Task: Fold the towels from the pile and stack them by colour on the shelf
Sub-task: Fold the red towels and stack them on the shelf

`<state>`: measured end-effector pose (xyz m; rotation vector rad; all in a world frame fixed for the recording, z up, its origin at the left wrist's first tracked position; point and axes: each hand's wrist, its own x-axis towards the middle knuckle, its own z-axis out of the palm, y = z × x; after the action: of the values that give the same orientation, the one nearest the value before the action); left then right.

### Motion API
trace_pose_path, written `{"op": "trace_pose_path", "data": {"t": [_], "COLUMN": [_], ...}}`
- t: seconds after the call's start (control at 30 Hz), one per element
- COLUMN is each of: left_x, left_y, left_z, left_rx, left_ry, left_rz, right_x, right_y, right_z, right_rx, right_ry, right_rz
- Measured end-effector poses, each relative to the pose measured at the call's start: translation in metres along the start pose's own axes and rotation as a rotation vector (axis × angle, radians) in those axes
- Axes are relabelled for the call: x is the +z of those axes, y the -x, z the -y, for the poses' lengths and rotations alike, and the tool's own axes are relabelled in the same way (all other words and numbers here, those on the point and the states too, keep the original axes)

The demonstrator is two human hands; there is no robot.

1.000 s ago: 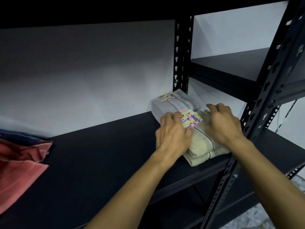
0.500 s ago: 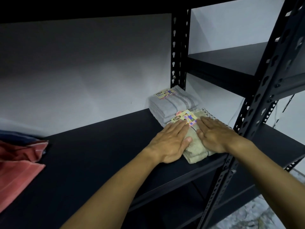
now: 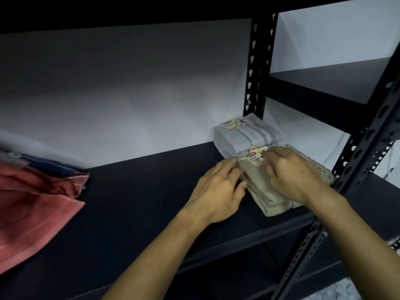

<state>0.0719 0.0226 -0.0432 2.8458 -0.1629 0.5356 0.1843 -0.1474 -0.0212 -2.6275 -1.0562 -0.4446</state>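
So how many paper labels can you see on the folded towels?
2. One label lies on the grey stack at the back; the other label is on the beige stack, partly under the right hand. Others may be hidden.

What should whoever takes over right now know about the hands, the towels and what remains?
Left hand: fingers against the left edge of the beige stack.
Right hand: resting on top of it, fingers bent.
Grey stack: behind the beige, at the shelf's right end.
Done: grey and beige folded and stacked.
Left: red towel and blue towel lie unfolded at far left.
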Motion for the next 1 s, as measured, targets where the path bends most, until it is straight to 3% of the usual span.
{"op": "trace_pose_path", "data": {"t": [0.1,0.17,0.37,0.5,0.6,0.77,0.87,1.0], "left_x": [-0.011,-0.021,-0.067,-0.111,-0.157,-0.21,-0.22,-0.221], "left_y": [0.042,0.069,0.144,0.181,0.207,0.265,0.291,0.305], "left_z": [0.019,0.036,0.088,0.116,0.135,0.164,0.168,0.167], "left_rx": [-0.152,-0.235,-0.468,-0.503,-0.642,-0.917,-1.013,-1.126], "left_ry": [-0.022,-0.064,-0.225,-0.49,-0.606,-0.799,-0.735,-0.488], "left_rz": [-0.088,-0.1,-0.121,-0.274,-0.317,-0.154,-0.234,-0.441], "right_x": [0.015,0.029,0.068,0.076,0.079,0.09,0.097,0.109], "right_y": [-0.003,-0.005,-0.012,-0.028,-0.046,-0.057,-0.047,-0.04], "right_z": [0.049,0.081,0.166,0.23,0.293,0.398,0.437,0.458], "right_rx": [-0.148,-0.217,-0.373,-0.444,-0.494,-0.677,-0.736,-0.53], "right_ry": [-0.158,-0.235,-0.332,-0.448,-0.557,-0.648,-0.727,-1.031], "right_rz": [-0.141,-0.133,0.2,0.277,0.283,0.394,0.357,0.166]}}
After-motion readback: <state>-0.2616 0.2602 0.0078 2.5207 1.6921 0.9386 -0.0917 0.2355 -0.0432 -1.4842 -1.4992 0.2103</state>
